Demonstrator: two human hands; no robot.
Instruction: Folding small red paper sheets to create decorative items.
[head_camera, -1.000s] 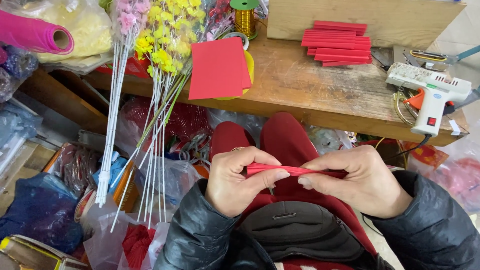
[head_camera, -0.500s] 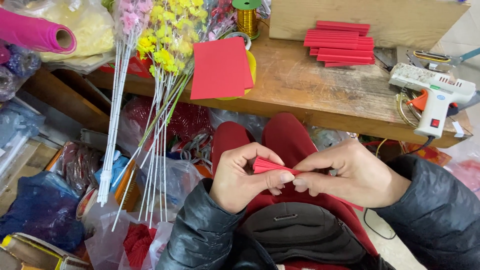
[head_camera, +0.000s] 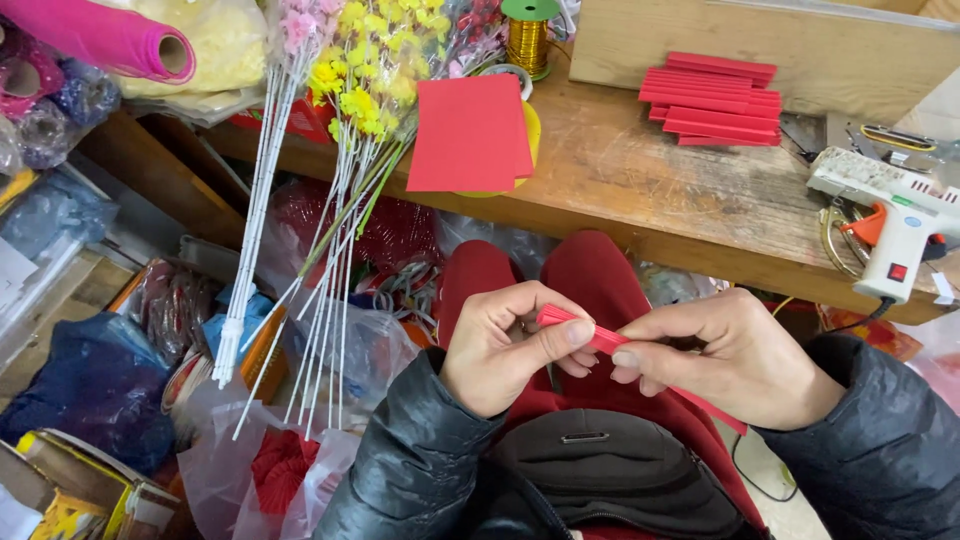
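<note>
At lower centre of the frame, the left hand and right hand pinch a folded red paper strip between thumbs and fingertips, below the wooden table.

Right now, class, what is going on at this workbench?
A seated person holds a folded strip of red paper over their lap. The left hand pinches one end and the right hand grips it further along. On the wooden bench ahead lie flat red paper sheets, a stack of folded red strips, a white glue gun and a spool of gold wire. Artificial flower stems lean against the bench edge.
</note>
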